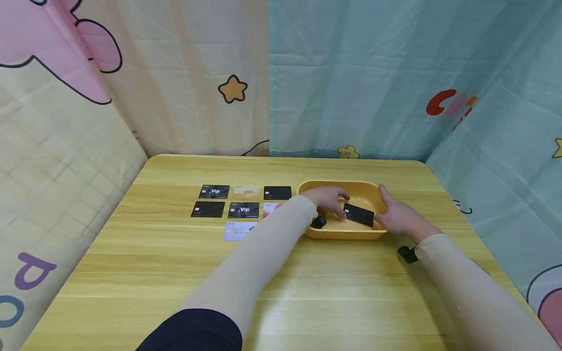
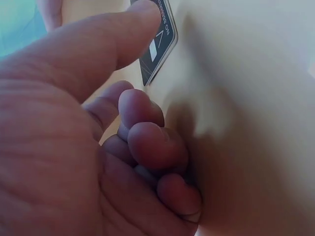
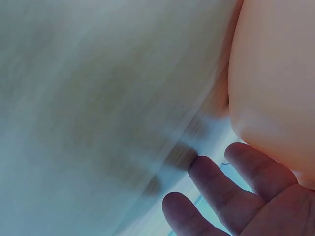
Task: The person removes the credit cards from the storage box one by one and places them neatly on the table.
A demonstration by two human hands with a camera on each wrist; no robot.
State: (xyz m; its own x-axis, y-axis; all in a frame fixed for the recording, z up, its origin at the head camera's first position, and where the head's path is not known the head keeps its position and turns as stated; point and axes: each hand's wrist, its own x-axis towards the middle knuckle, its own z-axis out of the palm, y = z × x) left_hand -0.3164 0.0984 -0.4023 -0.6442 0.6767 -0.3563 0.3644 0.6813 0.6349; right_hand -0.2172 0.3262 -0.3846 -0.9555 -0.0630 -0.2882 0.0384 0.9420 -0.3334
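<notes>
Head view: a yellow tray [image 1: 307, 186] stands on the wooden worktop [image 1: 175, 273], right of centre. The left hand [image 1: 327, 199] reaches into the tray from its left side; its grip is together on a black card [image 1: 359, 215], which lies tilted inside the tray against the near wall. Left wrist view: the forefinger [image 2: 123, 34] is extended and presses on the card's corner [image 2: 160, 46], while the other fingers [image 2: 147, 142] are curled into the palm; the thumb is not visible. The right hand [image 1: 401, 217] rests against the tray's right wall, fingers straight and relaxed, holding nothing; the right wrist view shows its fingers [image 3: 221, 196] loosely spread beside the tray's outer wall [image 3: 275, 83]. Seven further cards [image 1: 243, 209] lie flat on the worktop left of the tray in rough rows, most black, one pale gold, one pink, one silver nearest the person. Patterned curtains [image 1: 351, 73] enclose the worktop on three sides.
</notes>
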